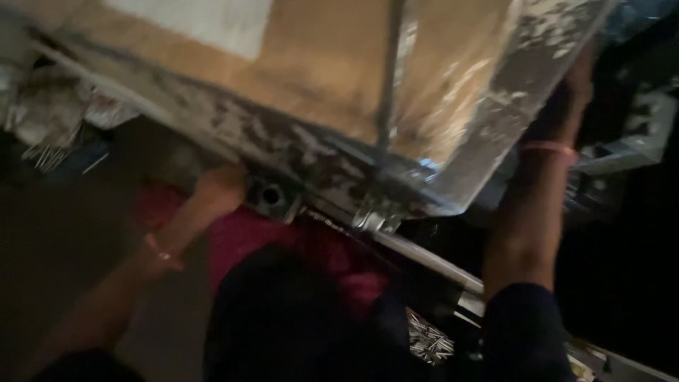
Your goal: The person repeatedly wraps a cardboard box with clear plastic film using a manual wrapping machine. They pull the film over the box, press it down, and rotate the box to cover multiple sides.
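A: Frame [332,170]: a worn metal frame around a brown panel [311,64], tilted across the upper view. Hand positions?

B: Left hand [216,191] sits under the frame's lower edge, beside a round socket [271,197]; finger state cannot be told. Right hand [569,95] grips the frame's right edge, fingers wrapped behind it.

A: Surroundings?

B: Pink cloth [283,244] below; a metal bar [424,258] runs down-right; nails [428,343] lie near the bottom.
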